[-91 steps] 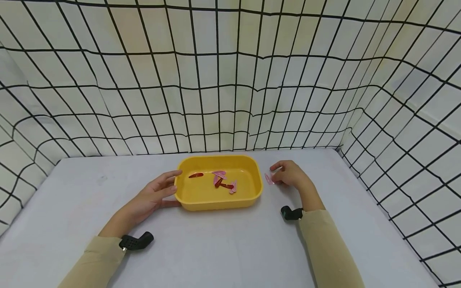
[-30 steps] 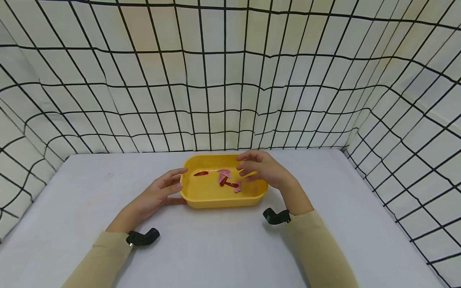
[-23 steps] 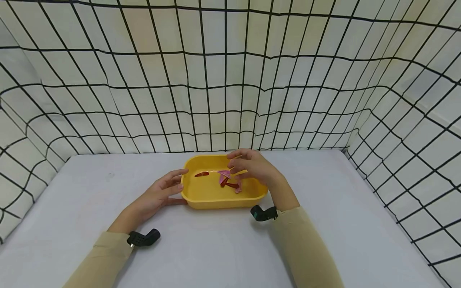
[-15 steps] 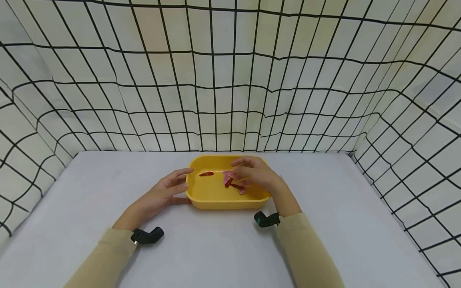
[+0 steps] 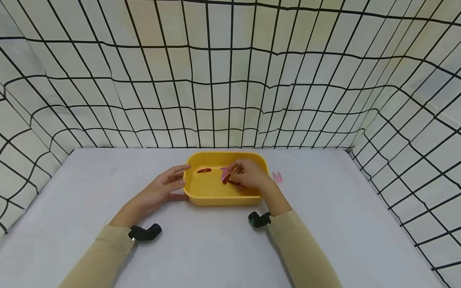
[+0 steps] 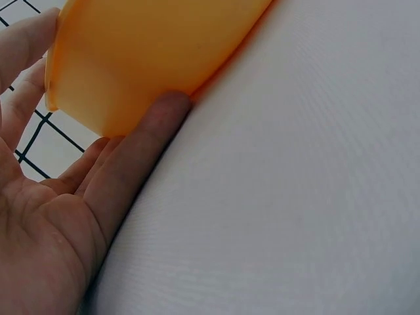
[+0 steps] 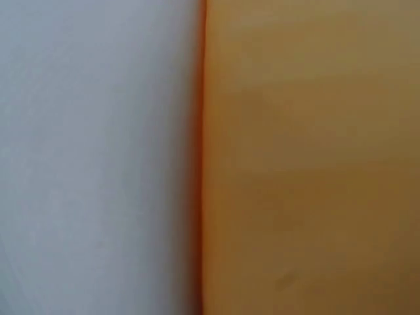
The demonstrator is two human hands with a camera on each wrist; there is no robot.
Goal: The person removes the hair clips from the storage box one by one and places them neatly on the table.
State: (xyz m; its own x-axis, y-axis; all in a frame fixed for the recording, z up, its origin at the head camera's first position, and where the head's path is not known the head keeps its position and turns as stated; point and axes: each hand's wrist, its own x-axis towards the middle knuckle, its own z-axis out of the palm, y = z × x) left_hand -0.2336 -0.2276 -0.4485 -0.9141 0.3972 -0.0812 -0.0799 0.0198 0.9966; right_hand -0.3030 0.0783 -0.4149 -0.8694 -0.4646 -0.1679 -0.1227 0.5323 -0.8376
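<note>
A yellow tray (image 5: 216, 201) lies on the white table, holding red and pink hair clips. My left hand (image 5: 163, 187) rests against the tray's left end. In the left wrist view its thumb (image 6: 147, 141) lies straight along the outer wall, and other fingers reach the rim. My right hand (image 5: 250, 176) is inside the tray, thumb and forefinger pinching a pink hair clip (image 5: 225, 175) at the pile. Dark red clips (image 5: 227, 180) lie right under those fingers, partly hidden. One red clip (image 5: 204, 170) lies apart on the left.
A pair of pink hair clips (image 5: 277, 177) lies on the table just right of the tray. Black netting (image 5: 230, 108) over white cloth rises behind and at both sides. The right wrist view shows only the tray wall (image 7: 308, 157) and tabletop (image 7: 92, 157).
The right hand has moved from the pink clips on the table, over the tray's right side and down to the clip pile. The left hand has stayed at the tray's left end.
</note>
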